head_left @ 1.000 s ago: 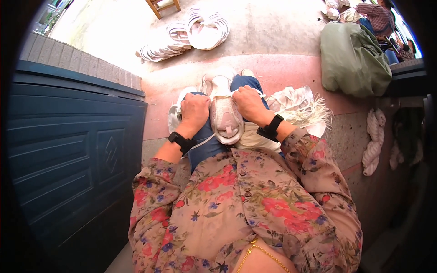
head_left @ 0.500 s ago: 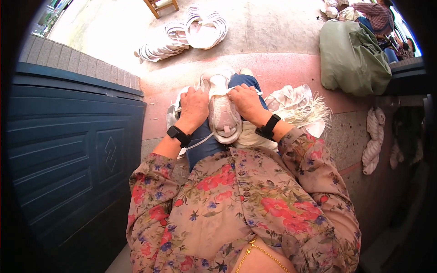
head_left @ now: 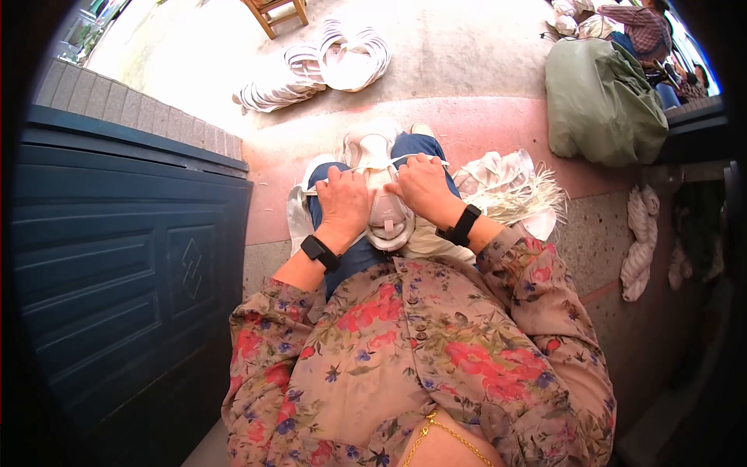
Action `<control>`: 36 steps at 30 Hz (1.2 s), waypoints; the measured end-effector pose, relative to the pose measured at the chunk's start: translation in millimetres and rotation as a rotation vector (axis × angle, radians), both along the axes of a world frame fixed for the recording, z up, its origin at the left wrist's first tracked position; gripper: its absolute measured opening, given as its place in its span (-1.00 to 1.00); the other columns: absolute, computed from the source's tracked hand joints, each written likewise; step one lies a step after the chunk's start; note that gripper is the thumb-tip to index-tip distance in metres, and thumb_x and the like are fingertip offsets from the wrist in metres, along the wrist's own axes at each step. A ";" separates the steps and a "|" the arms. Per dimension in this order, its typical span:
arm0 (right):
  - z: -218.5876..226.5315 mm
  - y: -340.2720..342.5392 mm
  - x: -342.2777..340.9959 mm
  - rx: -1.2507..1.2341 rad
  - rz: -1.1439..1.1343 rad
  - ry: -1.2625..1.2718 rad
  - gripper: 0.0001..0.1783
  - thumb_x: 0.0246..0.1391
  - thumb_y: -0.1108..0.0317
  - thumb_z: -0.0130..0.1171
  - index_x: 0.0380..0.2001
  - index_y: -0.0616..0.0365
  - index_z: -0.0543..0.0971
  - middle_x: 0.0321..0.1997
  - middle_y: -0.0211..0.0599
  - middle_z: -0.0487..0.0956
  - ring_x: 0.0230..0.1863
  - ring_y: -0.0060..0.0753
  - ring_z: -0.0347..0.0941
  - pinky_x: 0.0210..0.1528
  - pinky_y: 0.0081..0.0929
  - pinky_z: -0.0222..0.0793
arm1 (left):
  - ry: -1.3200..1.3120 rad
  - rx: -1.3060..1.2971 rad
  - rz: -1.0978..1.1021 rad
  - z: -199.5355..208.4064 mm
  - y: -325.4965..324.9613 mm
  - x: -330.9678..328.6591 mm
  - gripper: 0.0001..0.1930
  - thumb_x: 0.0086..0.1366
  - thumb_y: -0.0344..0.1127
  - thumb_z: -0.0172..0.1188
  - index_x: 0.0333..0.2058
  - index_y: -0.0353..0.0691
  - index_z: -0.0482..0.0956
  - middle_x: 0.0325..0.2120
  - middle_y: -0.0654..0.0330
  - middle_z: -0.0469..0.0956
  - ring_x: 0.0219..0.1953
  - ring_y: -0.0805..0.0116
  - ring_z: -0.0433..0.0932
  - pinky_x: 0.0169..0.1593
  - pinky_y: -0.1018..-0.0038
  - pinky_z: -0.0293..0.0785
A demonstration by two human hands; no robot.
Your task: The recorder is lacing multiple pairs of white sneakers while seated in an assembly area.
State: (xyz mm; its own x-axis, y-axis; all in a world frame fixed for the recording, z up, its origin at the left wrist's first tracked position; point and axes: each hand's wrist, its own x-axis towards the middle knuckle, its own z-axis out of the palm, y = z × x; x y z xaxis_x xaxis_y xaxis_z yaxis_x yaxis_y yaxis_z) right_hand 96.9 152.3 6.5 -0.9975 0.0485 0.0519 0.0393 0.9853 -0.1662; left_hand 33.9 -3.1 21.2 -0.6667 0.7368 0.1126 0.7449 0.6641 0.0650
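A pale pink and white sneaker (head_left: 389, 212) rests upright between my thighs, its heel toward me. White shoelace (head_left: 372, 168) crosses its front part and runs out past both hands. My left hand (head_left: 342, 201), fingers curled, pinches the lace at the shoe's left side. On the other side my right hand (head_left: 428, 189) is closed on the lace too, its thumb reaching toward the shoe tongue. The fingertips are partly hidden behind the hands. Beside my right knee lie more white shoes (head_left: 498, 170) with a heap of loose cream laces (head_left: 537, 194).
Bundled white lace-like coils (head_left: 354, 62) lie on the floor ahead, near a wooden stool (head_left: 274, 14). A large green sack (head_left: 603, 101) stands at the far right, with people behind it. A blue panelled door (head_left: 132, 257) flanks me on the left. Twisted white bundles (head_left: 640, 241) are at the right.
My left hand has come nearer to me and slightly right, partly over the shoe's side. The right hand has shifted slightly toward me. Both keep hold of the lace.
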 end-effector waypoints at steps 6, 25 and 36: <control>-24.7 13.1 -10.1 -0.187 0.045 -0.150 -0.74 -0.05 0.25 -0.02 -0.53 0.21 0.55 -0.41 -0.14 0.51 -0.25 -0.12 0.39 -0.20 -0.18 0.27 | -0.380 0.158 0.146 -26.3 -14.4 -18.6 -0.85 0.02 -0.33 0.04 -0.47 -0.26 0.52 -0.43 0.07 0.51 -0.29 0.08 0.38 -0.25 0.21 0.35; -10.0 3.0 -11.6 0.053 0.319 0.124 -0.89 -0.20 0.35 0.02 -0.54 0.10 0.47 -0.52 -0.31 0.44 -0.32 -0.33 0.35 -0.33 -0.41 0.22 | -0.864 0.464 0.099 -23.4 35.0 -63.4 -0.85 -0.06 -0.42 0.14 -0.47 -0.36 0.46 -0.57 0.09 0.50 -0.50 0.23 0.48 -0.37 0.48 0.41; 81.8 19.6 -29.2 -0.376 0.398 0.726 -0.80 -0.26 0.48 0.05 -0.43 0.10 0.40 -0.44 -0.30 0.36 -0.31 -0.27 0.28 -0.28 -0.33 0.20 | -1.331 0.686 0.447 -3.8 46.6 -76.1 -0.73 -0.05 -0.46 0.25 -0.33 -0.35 0.43 -0.53 0.19 0.48 -0.55 0.55 0.41 -0.51 0.67 0.32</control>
State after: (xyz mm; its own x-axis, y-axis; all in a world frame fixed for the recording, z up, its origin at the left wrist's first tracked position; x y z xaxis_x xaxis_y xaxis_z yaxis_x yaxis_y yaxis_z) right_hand 67.7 171.9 88.3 -0.6724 -0.1520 0.7244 -0.5322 0.7794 -0.3305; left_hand -42.3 43.5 17.4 -0.6984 0.5164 -0.4954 -0.3351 0.3756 0.8640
